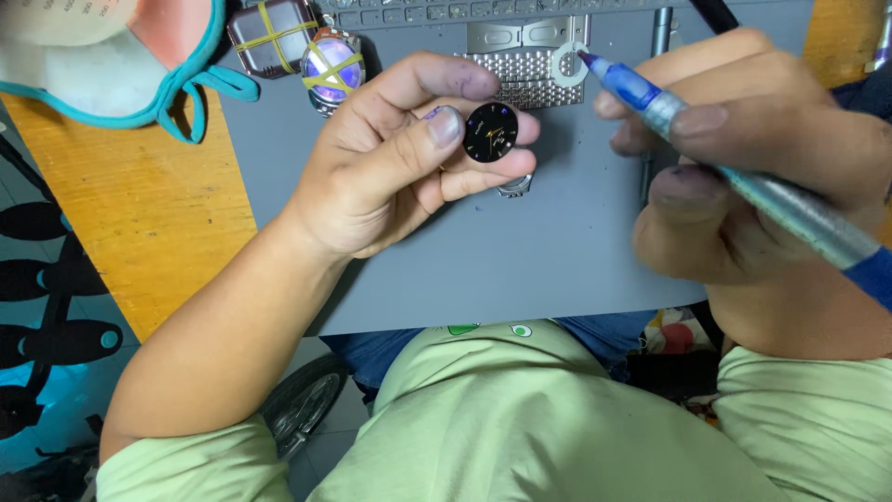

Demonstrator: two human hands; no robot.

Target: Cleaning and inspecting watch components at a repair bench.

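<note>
Above the grey desk mat, left hand pinches a black watch dial; right hand grips a blue pen tool, tip poised clear; steady placement is needed.

Your left hand sits over the middle of the mat, pinching the watch dial at its fingertips. Your right hand is off to the right of it, well apart from the dial, with the pen tool running through it and its tip up and to the left, just beside a little ring. That ring lies on the watch bracelet at the far side of the mat. Just under your left fingers a watch case peeks out. Far left on the mat are two banded watches, with a face mask further left on the table.
</note>
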